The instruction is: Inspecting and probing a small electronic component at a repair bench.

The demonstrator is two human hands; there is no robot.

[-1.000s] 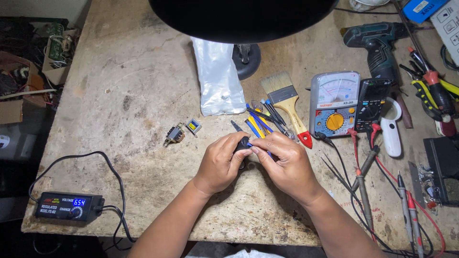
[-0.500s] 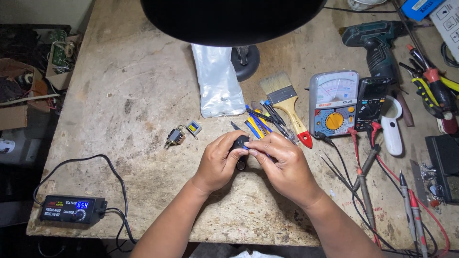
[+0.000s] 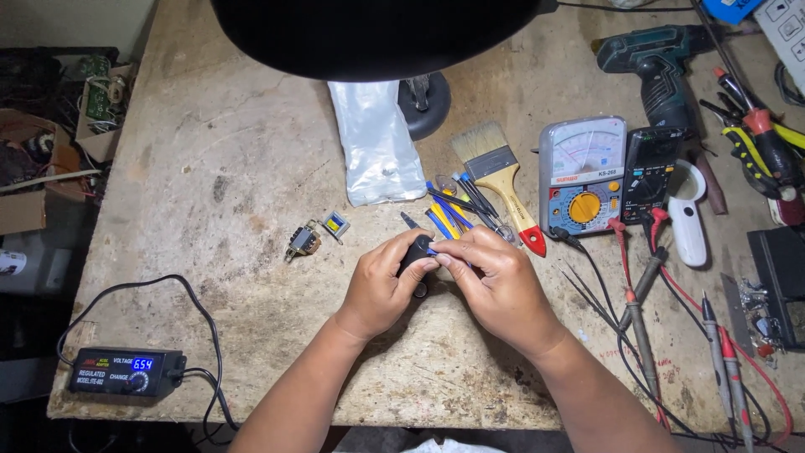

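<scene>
One small black part [image 3: 416, 250] is held at the middle of the bench [image 3: 210, 159], pinched between both hands; what it is exactly cannot be told, since the fingers cover most of it. The left hand [image 3: 381, 285] is closed around it from the left and below, and the right hand [image 3: 495, 281] is closed on its right end with thumb and forefinger, so each grip is clamped on the same part. Just behind the hands a small bundle of blue and yellow tools [image 3: 449, 214] is laid, partly hidden by the right hand's fingers. One paintbrush [image 3: 501, 183] with a red-tipped wooden handle is placed beside them, and one clear plastic bag [image 3: 375, 143] is laid further back, near one round black lamp base [image 3: 423, 101]. Two small components [image 3: 317, 233] are seen left of the hands, well apart from them. To the right, two meters are counted: one grey analogue meter [image 3: 583, 174] and one black meter [image 3: 647, 172], with red and black probe leads [image 3: 637, 302] trailing toward the near edge. One cordless drill [image 3: 662, 63] is set at the back right. One black power supply [image 3: 126, 372] with a lit display is placed at the near left corner.
</scene>
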